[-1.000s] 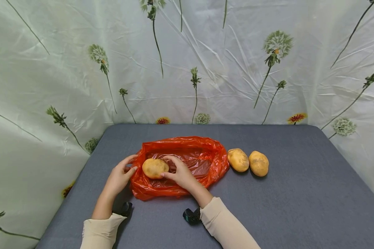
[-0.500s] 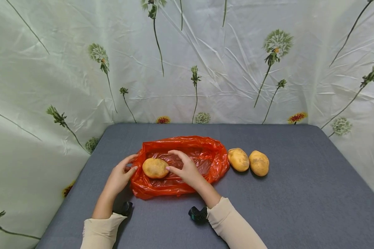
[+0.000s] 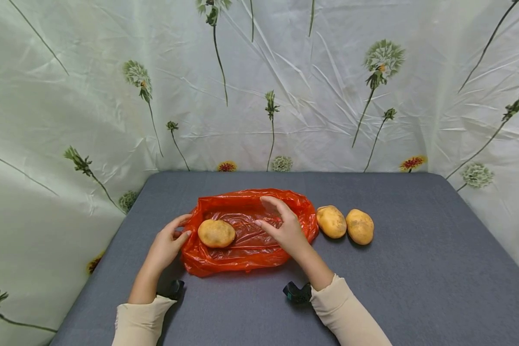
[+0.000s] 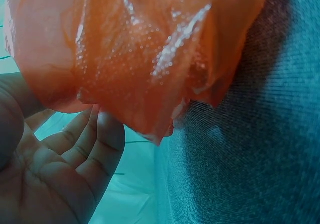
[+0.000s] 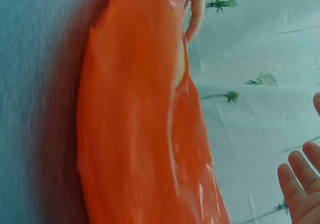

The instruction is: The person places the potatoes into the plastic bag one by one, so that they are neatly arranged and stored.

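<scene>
A red plastic bag [image 3: 255, 250] lies on the table with its mouth spread wide. Inside it, at the left, rests a potato [image 3: 216, 233]. My left hand [image 3: 166, 242] holds the bag's left edge; in the left wrist view, the fingers [image 4: 102, 149] meet the crinkled plastic. Over the right half of the bag is my right hand [image 3: 287, 230], thumb and fingers spread apart and holding nothing. Just right of the bag sit two more potatoes, one [image 3: 331, 222] close against its side and another [image 3: 360, 227] beside that.
The grey table [image 3: 415, 269] extends to the right and toward the front. A pale curtain with a flower print [image 3: 320, 96] hangs behind and at the sides. A black wrist device [image 3: 297, 293] sits under the right forearm.
My right hand has let go of the potato inside the bag and moved right, away from it. The potato stays at the bag's left. My left hand has kept its place.
</scene>
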`<state>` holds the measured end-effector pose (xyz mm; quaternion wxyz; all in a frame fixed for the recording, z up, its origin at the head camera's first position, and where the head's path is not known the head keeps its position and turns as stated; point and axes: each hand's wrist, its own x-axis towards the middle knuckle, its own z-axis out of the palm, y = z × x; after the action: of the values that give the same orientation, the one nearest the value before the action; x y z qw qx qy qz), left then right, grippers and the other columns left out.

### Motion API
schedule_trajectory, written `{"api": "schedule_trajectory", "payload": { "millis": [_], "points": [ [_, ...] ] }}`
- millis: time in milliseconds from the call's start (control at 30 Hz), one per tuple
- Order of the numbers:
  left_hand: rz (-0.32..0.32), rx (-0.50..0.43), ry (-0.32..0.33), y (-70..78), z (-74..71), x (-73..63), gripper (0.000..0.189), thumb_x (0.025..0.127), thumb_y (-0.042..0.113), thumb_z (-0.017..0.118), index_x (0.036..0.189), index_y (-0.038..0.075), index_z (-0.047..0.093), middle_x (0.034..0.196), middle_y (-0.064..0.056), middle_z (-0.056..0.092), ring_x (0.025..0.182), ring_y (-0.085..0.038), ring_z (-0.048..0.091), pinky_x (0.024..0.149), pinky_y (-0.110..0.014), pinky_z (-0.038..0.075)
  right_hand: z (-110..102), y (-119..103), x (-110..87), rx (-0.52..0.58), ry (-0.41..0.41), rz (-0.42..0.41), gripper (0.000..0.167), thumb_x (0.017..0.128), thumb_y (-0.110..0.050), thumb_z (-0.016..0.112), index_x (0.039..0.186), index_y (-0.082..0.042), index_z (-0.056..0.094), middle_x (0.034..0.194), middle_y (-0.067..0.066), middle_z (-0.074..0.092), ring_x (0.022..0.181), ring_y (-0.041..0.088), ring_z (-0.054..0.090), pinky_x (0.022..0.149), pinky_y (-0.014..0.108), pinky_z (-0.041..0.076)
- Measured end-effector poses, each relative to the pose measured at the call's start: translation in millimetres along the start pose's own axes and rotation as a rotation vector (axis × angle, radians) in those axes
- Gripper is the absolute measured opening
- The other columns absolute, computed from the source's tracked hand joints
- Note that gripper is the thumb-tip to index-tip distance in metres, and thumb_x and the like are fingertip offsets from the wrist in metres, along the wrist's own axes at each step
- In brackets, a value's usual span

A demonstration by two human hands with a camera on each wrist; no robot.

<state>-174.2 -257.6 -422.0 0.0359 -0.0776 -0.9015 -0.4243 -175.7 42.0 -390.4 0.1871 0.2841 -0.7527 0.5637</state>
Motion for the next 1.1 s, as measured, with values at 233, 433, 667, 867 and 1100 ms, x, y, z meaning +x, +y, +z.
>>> {"api": "schedule_trajectory", "payload": {
  "millis": [233,433,667,867,1100],
  "points": [
    [-0.005,0.007,0.000,0.4,0.3,-0.5,0.042,0.089,0.007,0.056,0.129,0.009,0.045,0.116,-0.020,0.051,0.083,-0.027,0.058,0.060,-0.032,0.046,-26.4,-21.7,-2.7,-0.018,0.072,-0.051,0.051,0.073,0.011,0.067,0.118,0.013,0.045,0.115,0.025,0.051,0.104,0.040,0.049,0.087,0.044,0.038],
    [-0.003,0.007,-0.004,1.4,0.0,-0.7,0.043,0.089,0.008,0.056,0.130,0.009,0.044,0.117,-0.021,0.051,0.086,-0.029,0.058,0.063,-0.035,0.048,-40.4,-18.6,-7.0,-0.050,0.115,-0.085,0.054,0.071,0.014,0.067,0.119,0.014,0.043,0.116,0.027,0.050,0.105,0.039,0.048,0.088,0.042,0.038],
    [-0.001,0.002,-0.004,1.8,0.0,-1.2,0.043,0.089,0.007,0.056,0.130,0.008,0.044,0.117,-0.021,0.051,0.084,-0.027,0.058,0.061,-0.033,0.047,-51.4,-15.0,-13.5,-0.070,0.153,-0.081,0.055,0.070,0.015,0.067,0.119,0.015,0.042,0.116,0.030,0.049,0.103,0.041,0.048,0.088,0.040,0.038],
    [0.003,-0.001,-0.002,1.3,-0.1,-1.3,0.043,0.089,0.007,0.056,0.130,0.008,0.044,0.116,-0.021,0.051,0.084,-0.027,0.058,0.061,-0.032,0.047,-61.0,-9.4,-18.1,-0.113,0.166,-0.078,0.056,0.069,0.015,0.068,0.119,0.015,0.042,0.115,0.029,0.050,0.103,0.041,0.049,0.090,0.031,0.038],
    [-0.010,0.008,-0.011,1.0,0.2,-0.7,0.043,0.089,0.007,0.055,0.130,0.009,0.044,0.117,-0.021,0.050,0.085,-0.028,0.058,0.061,-0.034,0.047,-77.4,-2.4,-24.2,-0.171,0.207,-0.065,0.056,0.069,0.016,0.068,0.119,0.015,0.043,0.114,0.030,0.050,0.104,0.039,0.049,0.090,0.023,0.036]
  ]
}}
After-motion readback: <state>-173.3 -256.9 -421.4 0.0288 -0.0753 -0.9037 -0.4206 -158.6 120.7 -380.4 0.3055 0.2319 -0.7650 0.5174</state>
